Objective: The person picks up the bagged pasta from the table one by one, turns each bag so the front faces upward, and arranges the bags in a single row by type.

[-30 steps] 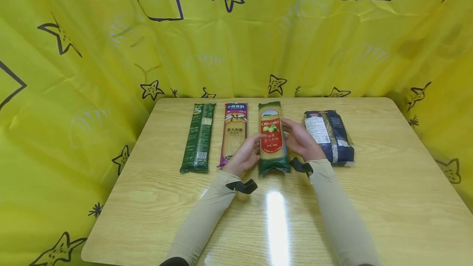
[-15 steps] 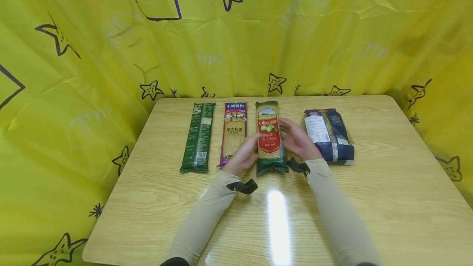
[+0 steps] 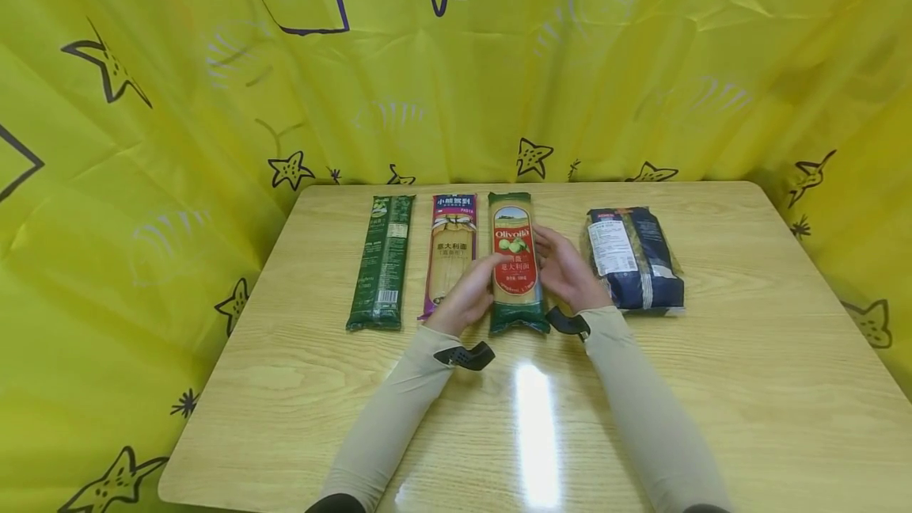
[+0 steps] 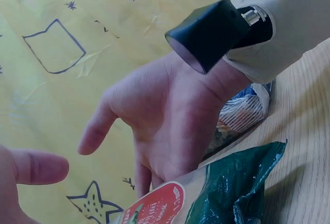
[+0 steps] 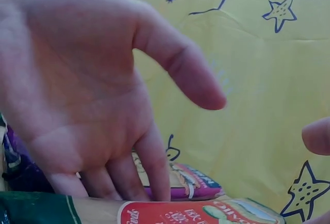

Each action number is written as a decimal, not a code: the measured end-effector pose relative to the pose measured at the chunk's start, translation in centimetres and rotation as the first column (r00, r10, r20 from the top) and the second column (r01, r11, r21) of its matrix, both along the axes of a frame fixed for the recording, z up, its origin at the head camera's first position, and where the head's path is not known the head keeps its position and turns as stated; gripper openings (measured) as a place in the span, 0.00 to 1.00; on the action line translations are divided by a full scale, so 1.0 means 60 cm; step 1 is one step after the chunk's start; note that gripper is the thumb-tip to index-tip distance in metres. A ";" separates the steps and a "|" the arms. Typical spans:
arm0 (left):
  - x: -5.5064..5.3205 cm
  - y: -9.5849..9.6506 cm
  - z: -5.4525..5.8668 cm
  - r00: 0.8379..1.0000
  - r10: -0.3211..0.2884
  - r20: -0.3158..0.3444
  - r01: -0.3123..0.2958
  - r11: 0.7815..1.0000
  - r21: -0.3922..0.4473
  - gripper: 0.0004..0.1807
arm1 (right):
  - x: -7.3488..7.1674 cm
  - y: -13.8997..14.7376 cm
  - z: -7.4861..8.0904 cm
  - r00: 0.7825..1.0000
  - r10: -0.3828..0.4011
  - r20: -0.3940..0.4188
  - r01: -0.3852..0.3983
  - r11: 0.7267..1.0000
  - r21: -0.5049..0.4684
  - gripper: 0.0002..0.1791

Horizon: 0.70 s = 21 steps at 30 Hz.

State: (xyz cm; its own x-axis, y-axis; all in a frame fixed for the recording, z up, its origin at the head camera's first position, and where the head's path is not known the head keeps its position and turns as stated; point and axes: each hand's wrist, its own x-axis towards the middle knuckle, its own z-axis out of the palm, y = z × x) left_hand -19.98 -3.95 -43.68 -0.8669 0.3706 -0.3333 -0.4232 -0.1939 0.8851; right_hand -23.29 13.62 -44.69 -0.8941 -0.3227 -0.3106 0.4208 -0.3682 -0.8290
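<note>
In the head view, a spaghetti pack (image 3: 514,291) with a red oval label and green ends lies upright between my two hands. My left hand (image 3: 466,298) is at its left edge, with the thumb overlapping the label. Along the opposite side, my right hand (image 3: 566,271) has its fingers right at the edge. The right wrist view shows my left hand (image 5: 87,95) with straight fingers reaching down behind the pack's side and the thumb spread away. My right hand (image 4: 175,110) looks similar in the left wrist view, its fingertips hidden by the pack.
Left of the hands lie a purple-edged pasta pack (image 3: 451,248) and a dark green pack (image 3: 381,264). A wider navy pasta bag (image 3: 634,260) lies to the right. All are on the wooden table (image 3: 748,386), with a yellow patterned curtain (image 3: 470,101) behind its far edge.
The red-labelled spaghetti pack has slid a little left, closer to the purple-edged pack. My right hand has moved left with it; my left hand has shifted only slightly.
</note>
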 end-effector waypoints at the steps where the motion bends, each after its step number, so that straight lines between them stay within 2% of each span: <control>1: 0.000 0.001 0.000 1.000 0.001 0.001 -0.001 1.000 -0.004 0.27 | 0.000 -0.001 0.000 1.000 -0.001 0.000 0.001 1.000 -0.002 0.35; 13: -0.002 0.005 0.000 1.000 0.002 -0.029 -0.003 0.999 -0.049 0.25 | -0.001 -0.009 -0.007 1.000 -0.028 -0.014 0.027 0.999 -0.032 0.33; 21: -0.003 0.004 -0.002 1.000 0.004 -0.019 -0.005 0.999 -0.053 0.25 | 0.001 -0.009 -0.008 1.000 -0.030 -0.006 0.030 0.999 -0.016 0.31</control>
